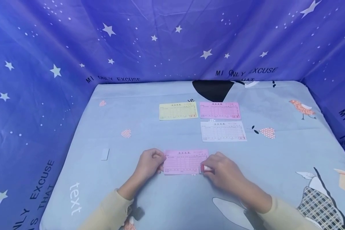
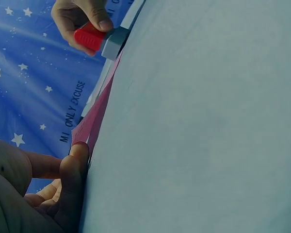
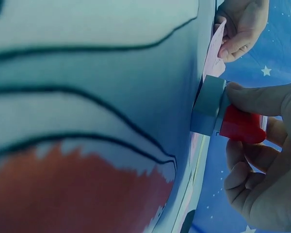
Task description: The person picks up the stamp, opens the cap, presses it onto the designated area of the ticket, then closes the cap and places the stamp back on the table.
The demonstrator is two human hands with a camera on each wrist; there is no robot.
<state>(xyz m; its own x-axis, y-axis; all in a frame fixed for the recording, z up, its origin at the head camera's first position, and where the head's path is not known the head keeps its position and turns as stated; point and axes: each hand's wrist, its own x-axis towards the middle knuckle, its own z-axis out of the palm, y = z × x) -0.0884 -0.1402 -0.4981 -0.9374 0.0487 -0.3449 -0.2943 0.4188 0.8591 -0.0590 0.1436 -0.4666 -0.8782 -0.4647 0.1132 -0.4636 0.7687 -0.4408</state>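
A pink printed form slip (image 1: 184, 162) lies near the front of the bed-like surface. My left hand (image 1: 151, 162) pinches its left edge between thumb and finger; that edge is raised a little in the left wrist view. My right hand (image 1: 222, 169) grips a red and grey self-inking stamp (image 3: 233, 119) by its red part. In the head view the stamp stands over the slip's lower right corner, hiding it. The stamp's grey end (image 2: 114, 43) is right at the paper.
Behind the slip lie a yellow form (image 1: 178, 111), another pink form (image 1: 220, 111) and a white form (image 1: 223, 131), each with a red mark at its lower right. A small pale rectangular piece (image 1: 105, 154) lies to the left. Blue star-patterned curtains (image 1: 161, 41) surround the patterned cloth.
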